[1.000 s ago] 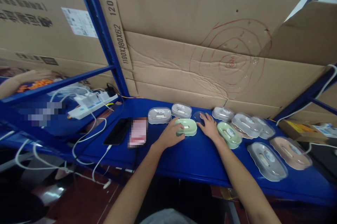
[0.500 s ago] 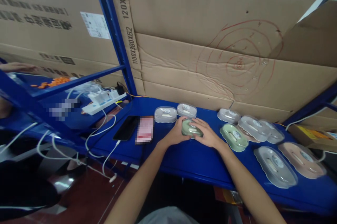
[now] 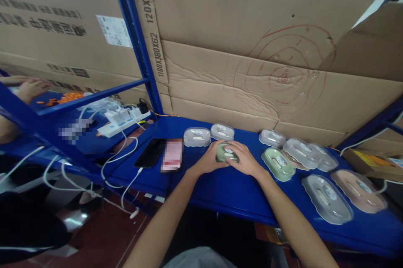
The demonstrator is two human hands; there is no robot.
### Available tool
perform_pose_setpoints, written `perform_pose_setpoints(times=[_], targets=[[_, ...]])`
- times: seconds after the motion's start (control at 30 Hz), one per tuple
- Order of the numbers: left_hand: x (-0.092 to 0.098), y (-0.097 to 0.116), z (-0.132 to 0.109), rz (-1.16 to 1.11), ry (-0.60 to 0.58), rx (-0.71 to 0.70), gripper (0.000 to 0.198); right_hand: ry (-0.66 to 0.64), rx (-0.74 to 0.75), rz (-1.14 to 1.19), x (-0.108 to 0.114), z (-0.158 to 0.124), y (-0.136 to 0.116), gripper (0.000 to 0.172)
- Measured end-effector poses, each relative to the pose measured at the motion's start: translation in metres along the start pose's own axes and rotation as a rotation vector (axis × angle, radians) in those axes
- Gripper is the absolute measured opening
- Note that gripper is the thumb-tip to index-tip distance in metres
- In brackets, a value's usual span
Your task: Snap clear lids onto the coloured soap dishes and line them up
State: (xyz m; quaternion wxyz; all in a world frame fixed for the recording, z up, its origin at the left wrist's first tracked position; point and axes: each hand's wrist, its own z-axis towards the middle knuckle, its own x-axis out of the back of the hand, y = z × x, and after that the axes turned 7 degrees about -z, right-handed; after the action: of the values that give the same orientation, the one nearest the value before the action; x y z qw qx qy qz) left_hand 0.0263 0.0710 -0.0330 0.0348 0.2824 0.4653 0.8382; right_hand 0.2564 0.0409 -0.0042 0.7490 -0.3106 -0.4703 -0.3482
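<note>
A green oval plastic box with a clear lid (image 3: 223, 153) rests on the blue table, held between both hands. My left hand (image 3: 209, 159) grips its left side, fingers curled round the edge. From the other side, my right hand (image 3: 244, 157) wraps the box, its fingers over the top and the thumb at the near edge. Parts of the box are hidden under the fingers. Just behind it stand two grey lidded boxes, one at the left (image 3: 197, 137) and a smaller-looking one (image 3: 222, 132). Another green box (image 3: 278, 164) lies right of my right hand.
Several more lidded boxes, grey (image 3: 327, 198) and pinkish (image 3: 359, 190), lie on the right. Two phones, one black (image 3: 149, 153) and one with a lit screen (image 3: 171, 155), lie on the left beside cables and a power strip (image 3: 124, 123). Another person's hand (image 3: 33, 88) is at the far left.
Both hands stay on the green box, with the right fingers and thumb slightly shifted over it. At the far left, the other person's hand has come further into view.
</note>
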Motion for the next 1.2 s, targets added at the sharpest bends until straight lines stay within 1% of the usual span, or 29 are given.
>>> perform_pose_setpoints(times=[0.07,0.17,0.27,0.33,0.4,0.47,0.53,0.6,0.67,0.73,0.8,0.87,0.93,0.97,1.03,1.1,1.2], targets=[[0.002,0.008,0.001,0.095,0.048,0.004,0.082,-0.029,-0.046,-0.029,0.009,-0.002,0.001,0.049],[0.005,0.016,0.002,0.264,0.197,0.07,0.058,-0.043,-0.186,-0.097,0.018,-0.008,0.009,0.05],[0.005,0.018,0.003,0.439,0.376,0.212,0.048,-0.023,-0.357,-0.172,0.014,-0.012,0.02,0.054],[0.004,0.019,0.004,0.54,0.436,0.294,0.047,-0.004,-0.443,-0.21,0.005,-0.012,0.026,0.059],[0.004,0.019,0.007,0.62,0.429,0.335,0.047,0.009,-0.481,-0.23,-0.005,-0.009,0.031,0.064],[0.008,0.019,0.014,0.679,0.382,0.352,0.05,0.018,-0.485,-0.235,-0.013,-0.005,0.034,0.066],[0.016,0.018,0.025,0.72,0.317,0.364,0.054,0.031,-0.486,-0.236,-0.017,-0.001,0.036,0.065],[0.029,0.016,0.039,0.747,0.24,0.375,0.063,0.045,-0.486,-0.235,-0.018,0.002,0.039,0.063],[0.044,0.011,0.053,0.767,0.177,0.397,0.069,0.047,-0.48,-0.233,-0.015,0.004,0.044,0.06],[0.06,0.006,0.065,0.777,0.139,0.435,0.068,0.028,-0.462,-0.225,-0.008,0.007,0.053,0.059],[0.078,0.001,0.074,0.773,0.105,0.465,0.064,-0.005,-0.444,-0.216,0.001,0.012,0.065,0.056],[0.092,-0.004,0.08,0.753,0.07,0.469,0.059,-0.036,-0.442,-0.215,0.01,0.018,0.076,0.05],[0.102,-0.009,0.083,0.73,0.058,0.46,0.049,-0.038,-0.473,-0.236,0.018,0.023,0.082,0.045],[0.103,-0.011,0.083,0.72,0.065,0.458,0.043,-0.026,-0.496,-0.255,0.021,0.025,0.082,0.044],[0.1,-0.014,0.083,0.708,0.099,0.449,0.032,0.003,-0.527,-0.297,0.023,0.026,0.075,0.045],[0.092,-0.014,0.083,0.71,0.146,0.427,0.031,0.001,-0.521,-0.325,0.022,0.025,0.061,0.045],[0.077,-0.007,0.081,0.733,0.209,0.393,0.031,-0.074,-0.484,-0.347,0.017,0.023,0.039,0.044]])
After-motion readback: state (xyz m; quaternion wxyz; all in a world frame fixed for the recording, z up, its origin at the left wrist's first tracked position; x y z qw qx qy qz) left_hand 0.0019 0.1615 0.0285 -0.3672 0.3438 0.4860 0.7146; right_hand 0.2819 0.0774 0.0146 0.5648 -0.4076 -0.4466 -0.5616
